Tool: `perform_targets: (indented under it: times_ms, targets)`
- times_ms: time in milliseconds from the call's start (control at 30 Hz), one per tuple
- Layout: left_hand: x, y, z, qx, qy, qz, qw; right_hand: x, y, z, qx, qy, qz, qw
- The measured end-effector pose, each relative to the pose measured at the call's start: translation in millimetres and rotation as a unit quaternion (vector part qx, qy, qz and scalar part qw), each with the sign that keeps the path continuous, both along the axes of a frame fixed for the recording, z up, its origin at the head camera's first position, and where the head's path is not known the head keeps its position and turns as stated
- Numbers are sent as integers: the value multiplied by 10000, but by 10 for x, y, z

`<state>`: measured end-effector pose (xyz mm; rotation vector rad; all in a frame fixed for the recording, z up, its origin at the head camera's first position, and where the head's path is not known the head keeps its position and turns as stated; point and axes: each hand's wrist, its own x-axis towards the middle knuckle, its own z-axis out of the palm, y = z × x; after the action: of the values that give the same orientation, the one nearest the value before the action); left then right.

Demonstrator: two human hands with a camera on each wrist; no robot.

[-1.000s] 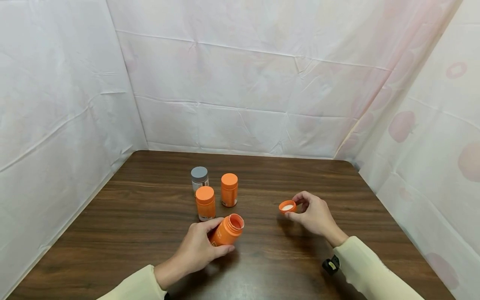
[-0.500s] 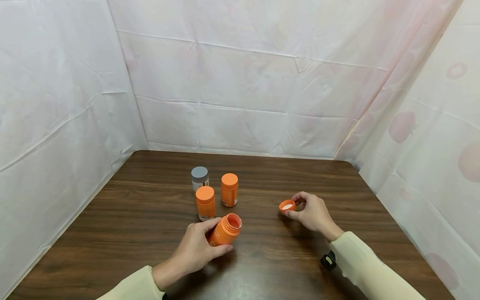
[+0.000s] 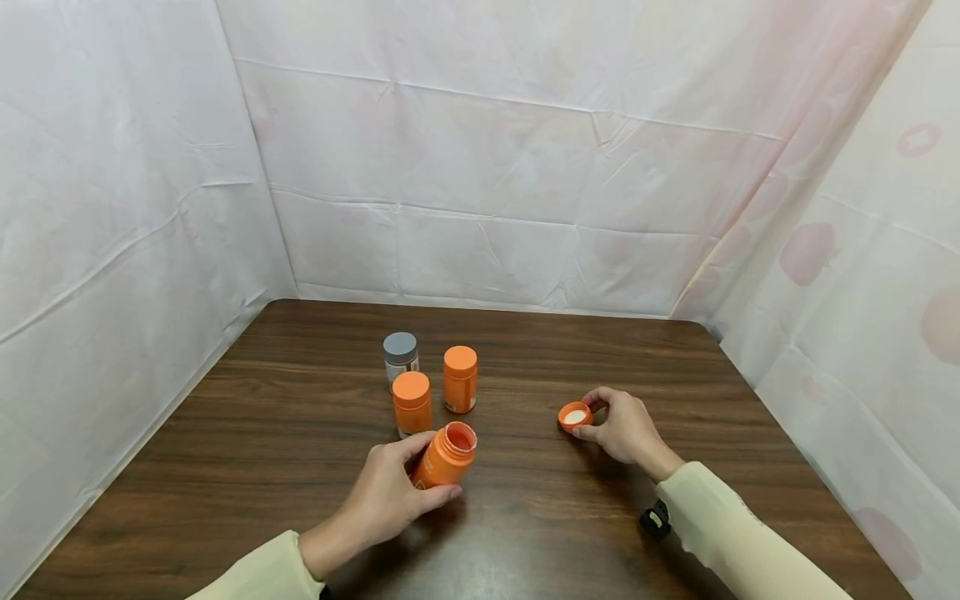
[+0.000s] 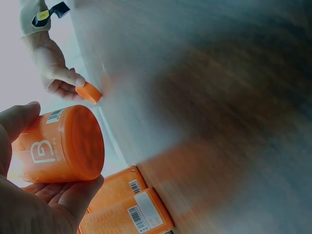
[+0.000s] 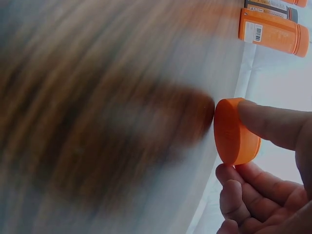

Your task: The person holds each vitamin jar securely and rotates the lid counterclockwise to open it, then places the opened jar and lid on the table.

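My left hand [image 3: 386,493] grips an uncapped orange pill bottle [image 3: 441,467] between thumb and fingers. The bottle leans to the right, its red-orange mouth facing up. In the left wrist view its base [image 4: 84,143] shows, raised off the table. Between thumb and fingertips, my right hand [image 3: 624,429] pinches an orange bottle cap [image 3: 575,417], hollow side up with a white liner inside. Seen from the right wrist, the underside of the cap [image 5: 227,131] is close to the tabletop. A capped orange bottle [image 3: 412,403] stands just behind the held one, its lower part partly hidden.
Another capped orange bottle [image 3: 460,380] stands farther back, beside a grey-lidded bottle [image 3: 401,352] partly covered by the front one. They share a dark wooden table [image 3: 315,400]. White sheeting [image 3: 480,150] walls off its back and sides.
My left hand and the bottle have shifted slightly left and away from me. The cap has tipped a little, showing more of its liner, and has barely moved otherwise.
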<state>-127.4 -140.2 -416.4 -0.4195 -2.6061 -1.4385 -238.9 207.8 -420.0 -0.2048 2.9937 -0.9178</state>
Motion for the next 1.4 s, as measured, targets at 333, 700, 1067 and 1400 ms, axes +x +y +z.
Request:
perform_targets:
  times_ms: [333, 700, 1067, 1400]
  targets:
    - [6, -15, -10, 82, 53, 4, 10000, -7, 32, -39, 178, -109, -22, 9998]
    - [7, -61, -7, 183, 237, 151, 9994, 5, 36, -76, 347, -102, 46, 9993]
    - [-36, -188, 28, 265, 643, 565, 9960, 66, 57, 9, 384, 228, 163, 9989]
    - [-76, -348, 74, 137, 1064, 961, 9896, 157, 45, 58, 400, 767, 350, 9956]
